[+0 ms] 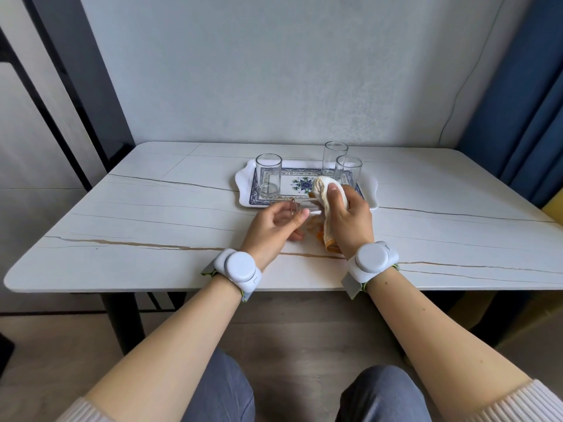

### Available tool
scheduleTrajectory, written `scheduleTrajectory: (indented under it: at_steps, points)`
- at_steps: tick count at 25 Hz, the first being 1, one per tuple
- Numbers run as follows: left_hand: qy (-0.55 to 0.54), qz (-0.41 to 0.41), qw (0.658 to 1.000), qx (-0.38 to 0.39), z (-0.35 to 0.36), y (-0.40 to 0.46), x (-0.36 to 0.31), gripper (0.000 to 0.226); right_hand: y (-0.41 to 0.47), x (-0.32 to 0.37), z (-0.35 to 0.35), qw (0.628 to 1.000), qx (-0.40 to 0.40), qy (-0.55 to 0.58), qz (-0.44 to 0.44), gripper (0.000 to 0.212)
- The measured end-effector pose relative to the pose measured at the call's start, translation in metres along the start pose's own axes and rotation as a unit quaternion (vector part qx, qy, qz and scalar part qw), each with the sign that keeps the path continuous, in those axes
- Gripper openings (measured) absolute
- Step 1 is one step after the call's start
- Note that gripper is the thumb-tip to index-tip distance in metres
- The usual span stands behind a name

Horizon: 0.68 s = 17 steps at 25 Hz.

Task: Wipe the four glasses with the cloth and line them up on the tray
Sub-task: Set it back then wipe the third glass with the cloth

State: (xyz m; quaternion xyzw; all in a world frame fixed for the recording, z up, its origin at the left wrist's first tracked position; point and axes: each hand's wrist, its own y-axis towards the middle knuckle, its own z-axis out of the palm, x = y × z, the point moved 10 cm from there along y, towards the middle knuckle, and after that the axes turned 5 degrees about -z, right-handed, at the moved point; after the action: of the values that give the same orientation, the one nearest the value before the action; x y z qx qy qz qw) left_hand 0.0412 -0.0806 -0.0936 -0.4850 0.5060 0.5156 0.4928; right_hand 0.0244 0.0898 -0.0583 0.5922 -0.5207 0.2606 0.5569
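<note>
Beside tray [243, 190] front rim, hands [274, 222] wipe glass [297, 208].

You're seated in what looks like a home dining corner: a marble-patterned table [158, 226] pushed against a plain pale wall [274, 71], a blue curtain [524, 102] hanging to the table's right, and wood-look flooring [289, 324] under it.
</note>
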Motion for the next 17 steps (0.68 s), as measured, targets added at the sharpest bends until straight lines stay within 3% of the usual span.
scheduleTrajectory:
  at_steps: [3, 7, 10, 13, 17]
  points:
    - [0.027, 0.05, 0.998, 0.009, 0.002, -0.003, -0.006, 0.034, -0.001, -0.002, 0.001, 1.0, 0.006, -0.002, 0.001, 0.027]
    - [0.069, 0.117, 0.99, 0.033, 0.006, -0.007, -0.017, 0.059, 0.001, -0.015, 0.002, 0.998, -0.003, 0.038, 0.05, 0.029]
    - [0.019, 0.075, 0.997, 0.023, 0.002, -0.003, -0.012, 0.071, -0.004, -0.017, 0.003, 0.989, -0.034, 0.094, 0.11, 0.029]
    - [0.06, 0.098, 0.993, 0.0, -0.001, -0.005, -0.014, 0.051, -0.01, -0.019, 0.012, 0.98, -0.014, 0.122, 0.157, 0.033]
    - [0.093, 0.132, 0.986, -0.043, -0.007, -0.008, -0.022, 0.042, -0.015, -0.023, 0.019, 0.977, -0.007, 0.06, 0.205, 0.046]
